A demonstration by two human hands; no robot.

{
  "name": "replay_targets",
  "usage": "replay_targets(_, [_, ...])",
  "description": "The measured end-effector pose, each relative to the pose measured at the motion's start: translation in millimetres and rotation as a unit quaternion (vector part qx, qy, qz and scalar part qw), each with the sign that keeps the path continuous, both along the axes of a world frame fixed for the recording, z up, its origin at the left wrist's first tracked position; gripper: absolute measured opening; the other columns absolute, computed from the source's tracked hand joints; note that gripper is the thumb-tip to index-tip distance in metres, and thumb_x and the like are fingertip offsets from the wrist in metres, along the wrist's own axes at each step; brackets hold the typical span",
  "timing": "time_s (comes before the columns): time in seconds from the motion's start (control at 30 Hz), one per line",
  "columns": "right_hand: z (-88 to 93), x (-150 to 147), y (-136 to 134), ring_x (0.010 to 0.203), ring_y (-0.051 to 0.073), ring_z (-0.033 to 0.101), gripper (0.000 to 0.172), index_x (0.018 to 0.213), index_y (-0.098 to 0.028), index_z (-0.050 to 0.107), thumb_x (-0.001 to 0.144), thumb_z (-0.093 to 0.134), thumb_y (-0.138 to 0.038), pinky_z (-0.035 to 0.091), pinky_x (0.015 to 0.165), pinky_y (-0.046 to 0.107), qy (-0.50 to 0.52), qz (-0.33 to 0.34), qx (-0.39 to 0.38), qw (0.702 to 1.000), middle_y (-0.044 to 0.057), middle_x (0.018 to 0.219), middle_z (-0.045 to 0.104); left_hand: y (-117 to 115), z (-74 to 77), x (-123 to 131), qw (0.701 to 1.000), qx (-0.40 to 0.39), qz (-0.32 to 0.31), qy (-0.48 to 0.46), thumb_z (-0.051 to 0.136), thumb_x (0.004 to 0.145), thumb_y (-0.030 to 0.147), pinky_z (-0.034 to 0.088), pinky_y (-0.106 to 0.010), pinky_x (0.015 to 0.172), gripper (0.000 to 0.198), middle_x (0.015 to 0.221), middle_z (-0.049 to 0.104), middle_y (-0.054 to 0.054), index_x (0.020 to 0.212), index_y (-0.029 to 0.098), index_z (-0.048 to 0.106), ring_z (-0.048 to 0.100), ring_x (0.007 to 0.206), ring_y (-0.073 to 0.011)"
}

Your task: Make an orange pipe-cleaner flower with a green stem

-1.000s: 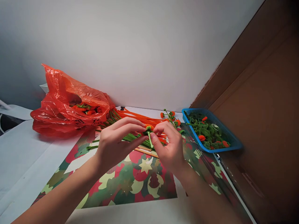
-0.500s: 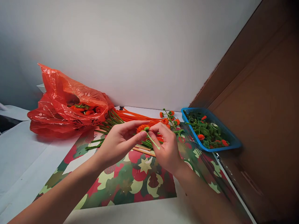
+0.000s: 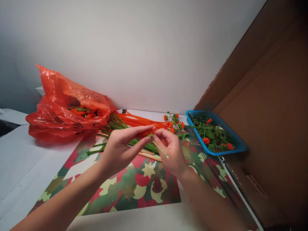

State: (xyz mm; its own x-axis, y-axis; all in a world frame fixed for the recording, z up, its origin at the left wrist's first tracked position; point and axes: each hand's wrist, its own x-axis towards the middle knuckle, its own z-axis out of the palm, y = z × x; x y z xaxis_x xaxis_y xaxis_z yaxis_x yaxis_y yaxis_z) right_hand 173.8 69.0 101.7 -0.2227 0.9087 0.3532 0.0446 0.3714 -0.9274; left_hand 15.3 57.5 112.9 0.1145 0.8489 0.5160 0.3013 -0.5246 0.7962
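Observation:
Between my two hands is a small orange pipe-cleaner flower (image 3: 147, 132) with a green base and a short green stem (image 3: 160, 150) pointing down to the right. My left hand (image 3: 121, 146) pinches the flower from the left, its thumb at the green base and its fingers along the far side. From the right, my right hand (image 3: 171, 150) grips the same flower near its base with thumb and forefinger. Most of the orange head is hidden by the fingers. Behind the hands lie green pipe cleaners (image 3: 116, 123) and a bundle of orange pipe cleaners (image 3: 137, 119).
A red plastic bag (image 3: 67, 112) holding orange flowers stands at the left. Finished flower sprigs (image 3: 176, 123) lie beyond my right hand. A blue basket (image 3: 237, 136) of leaves and flowers sits at the right, by a cardboard panel (image 3: 267, 106). Under everything is a patterned sheet (image 3: 130, 189).
The flower has turned in my fingers, so less of its orange head shows. Its stem end sits slightly lower and farther right. Both hands keep their pinch.

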Motion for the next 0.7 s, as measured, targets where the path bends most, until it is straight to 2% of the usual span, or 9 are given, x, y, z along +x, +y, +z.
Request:
replay_targets(0.1, [8.0, 8, 1, 0.070, 0.013, 0.052, 0.015, 0.076, -0.019, 0.058, 0.088, 0.055, -0.025, 0.041, 0.067, 0.026, -0.073, -0.059, 0.113, 0.989, 0.000, 0.073, 0.058, 2, 2.4, 0, 0.991, -0.127, -0.016, -0.038, 0.064, 0.084, 0.039, 0.055, -0.025, 0.062, 0.036, 0.083, 0.074, -0.005, 0.112, 0.018, 0.069, 0.068, 0.072, -0.0174])
replay_targets(0.17, [14.3, 14, 3, 0.072, 0.013, 0.052, 0.012, 0.080, -0.019, 0.058, 0.090, 0.051, -0.023, 0.040, 0.068, 0.026, -0.103, -0.062, 0.159, 0.980, 0.000, 0.076, 0.058, 4, 3.9, -1, 0.982, -0.182, -0.045, -0.033, 0.060, 0.086, 0.043, 0.052, -0.022, 0.058, 0.037, 0.073, 0.069, -0.002, 0.110, 0.016, 0.068, 0.062, 0.064, -0.0140])
replay_targets(0.23, [19.1, 19, 5, 0.072, 0.013, 0.051, 0.012, 0.084, -0.019, 0.056, 0.092, 0.048, -0.022, 0.038, 0.070, 0.027, -0.143, -0.044, 0.175, 0.973, -0.001, 0.077, 0.057, 6, 4.0, -1, 0.976, -0.202, -0.077, -0.014, 0.056, 0.088, 0.045, 0.048, -0.021, 0.056, 0.035, 0.070, 0.065, 0.000, 0.101, 0.016, 0.069, 0.055, 0.058, -0.0103])
replay_targets(0.37, [22.5, 22, 6, 0.071, 0.014, 0.049, 0.011, 0.082, -0.019, 0.049, 0.092, 0.046, -0.021, 0.033, 0.074, 0.030, -0.277, 0.012, 0.179, 0.944, -0.002, 0.074, 0.055, 8, -1.2, -1, 0.974, -0.202, -0.103, 0.022, 0.047, 0.092, 0.048, 0.041, -0.019, 0.053, 0.039, 0.068, 0.057, 0.001, 0.087, 0.016, 0.068, 0.045, 0.057, -0.0086])
replay_targets(0.47, [22.0, 20, 6, 0.066, 0.013, 0.044, 0.018, 0.074, -0.019, 0.043, 0.092, 0.042, -0.020, 0.030, 0.075, 0.031, -0.364, 0.034, 0.193, 0.911, -0.002, 0.070, 0.051, 9, -6.3, -1, 0.979, -0.174, -0.093, 0.046, 0.042, 0.095, 0.048, 0.039, -0.019, 0.054, 0.039, 0.075, 0.060, 0.000, 0.093, 0.017, 0.067, 0.047, 0.062, -0.0098])
replay_targets(0.53, [21.4, 19, 5, 0.061, 0.012, 0.039, 0.023, 0.070, -0.019, 0.039, 0.093, 0.039, -0.020, 0.029, 0.073, 0.031, -0.389, 0.042, 0.197, 0.899, -0.003, 0.065, 0.047, 9, -8.5, -2, 0.983, -0.146, -0.087, 0.063, 0.040, 0.096, 0.045, 0.040, -0.020, 0.057, 0.038, 0.082, 0.062, 0.000, 0.100, 0.018, 0.066, 0.049, 0.065, -0.0103])
replay_targets(0.6, [20.8, 19, 5, 0.058, 0.011, 0.036, 0.026, 0.066, -0.019, 0.036, 0.092, 0.039, -0.020, 0.028, 0.071, 0.030, -0.375, 0.048, 0.187, 0.906, -0.004, 0.061, 0.043, 9, -9.4, -2, 0.985, -0.128, -0.092, 0.068, 0.038, 0.097, 0.044, 0.042, -0.021, 0.061, 0.038, 0.086, 0.064, -0.001, 0.101, 0.018, 0.065, 0.052, 0.069, -0.0114])
replay_targets(0.7, [19.5, 17, 5, 0.055, 0.010, 0.036, 0.028, 0.063, -0.019, 0.036, 0.089, 0.044, -0.019, 0.030, 0.066, 0.027, -0.287, 0.035, 0.158, 0.944, -0.005, 0.057, 0.040, 7, -9.7, -1, 0.985, -0.125, -0.111, 0.043, 0.039, 0.097, 0.043, 0.047, -0.024, 0.069, 0.037, 0.093, 0.065, -0.005, 0.103, 0.016, 0.063, 0.058, 0.080, -0.0157])
